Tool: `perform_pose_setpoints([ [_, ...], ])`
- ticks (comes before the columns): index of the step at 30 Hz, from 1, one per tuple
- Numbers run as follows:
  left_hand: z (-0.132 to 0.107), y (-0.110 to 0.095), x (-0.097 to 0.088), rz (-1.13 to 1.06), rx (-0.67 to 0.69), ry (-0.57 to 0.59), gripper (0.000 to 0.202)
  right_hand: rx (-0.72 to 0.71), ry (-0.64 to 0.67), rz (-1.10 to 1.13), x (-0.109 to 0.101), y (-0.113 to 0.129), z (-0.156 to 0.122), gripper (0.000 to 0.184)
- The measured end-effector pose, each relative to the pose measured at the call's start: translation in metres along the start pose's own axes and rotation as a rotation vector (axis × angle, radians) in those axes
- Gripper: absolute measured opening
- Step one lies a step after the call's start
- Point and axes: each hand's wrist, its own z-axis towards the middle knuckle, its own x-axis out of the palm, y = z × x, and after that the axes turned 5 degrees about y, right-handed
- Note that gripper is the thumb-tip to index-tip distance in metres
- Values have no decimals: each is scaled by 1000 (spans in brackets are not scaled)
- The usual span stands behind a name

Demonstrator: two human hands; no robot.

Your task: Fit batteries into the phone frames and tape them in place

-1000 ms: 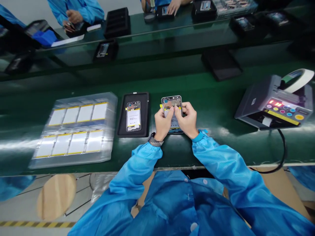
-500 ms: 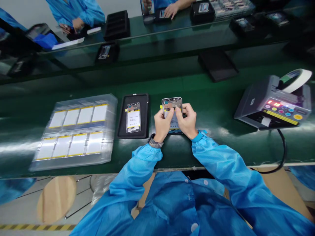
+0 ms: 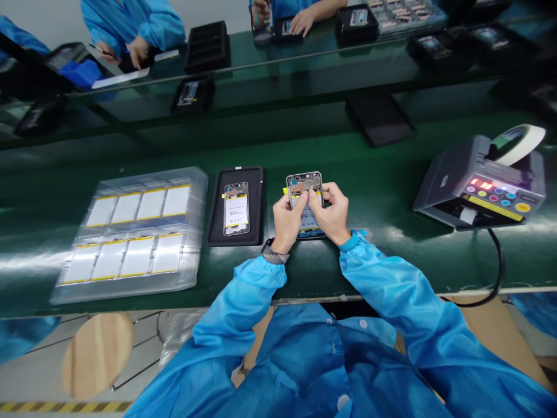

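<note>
Bare green desk (image 3: 383, 191) lies open at 3 o'clock of us, up to the tape dispenser (image 3: 478, 186). At 9 o'clock a black tray (image 3: 215, 203) sits just beside our hands, then a clear pack of white cells (image 3: 134, 232). At 12 o'clock, other people work at a farther bench. Our left hand (image 3: 286, 223) and right hand (image 3: 333, 217) curl around the phone frame (image 3: 304, 186) at mid-desk, thumbs pressed on its middle.

We face glossy green bench (image 3: 383, 186); second bench (image 3: 304, 55) at 12 o'clock. Wooden stool (image 3: 96, 355) at 8 o'clock, striped floor tape (image 3: 65, 406) at 7.
</note>
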Motion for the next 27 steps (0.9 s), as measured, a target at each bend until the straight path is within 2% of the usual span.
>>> perform_pose_setpoints([
  [11,-3,1,1,38,52,-47,34,14,-13,24,4,4,-5,24],
  [20,-4,-10,2,74,62,38,37,-46,-28,40,1,-2,-5,25],
  [27,-4,-11,0,83,80,80,37,-49,-28,31,1,-1,-8,24],
])
